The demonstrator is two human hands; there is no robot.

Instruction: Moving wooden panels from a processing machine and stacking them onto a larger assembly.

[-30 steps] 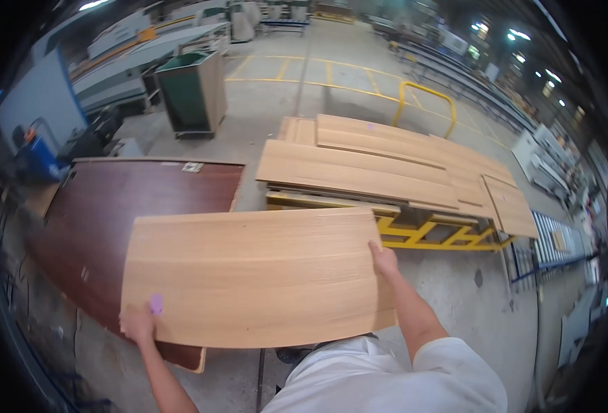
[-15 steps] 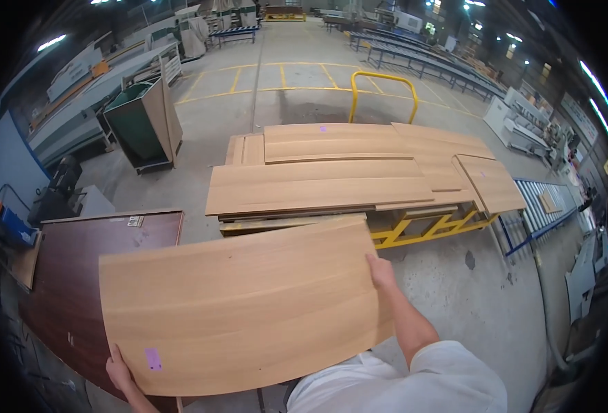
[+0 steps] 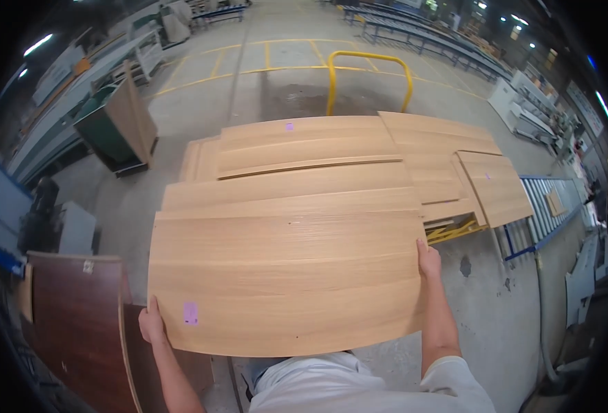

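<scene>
Big board held by both ends

Head view: the big wooden board (image 3: 290,279) is between the hands. The left hand (image 3: 152,325) grips its left end; the right hand (image 3: 428,261) grips its right end. It looks stiff and maybe heavy, and its smooth top could slip. The two short ends seem good places to hold. The board hides part of each grip. I can't tell if its far edge touches the other boards (image 3: 345,141) ahead of the hands.
</scene>
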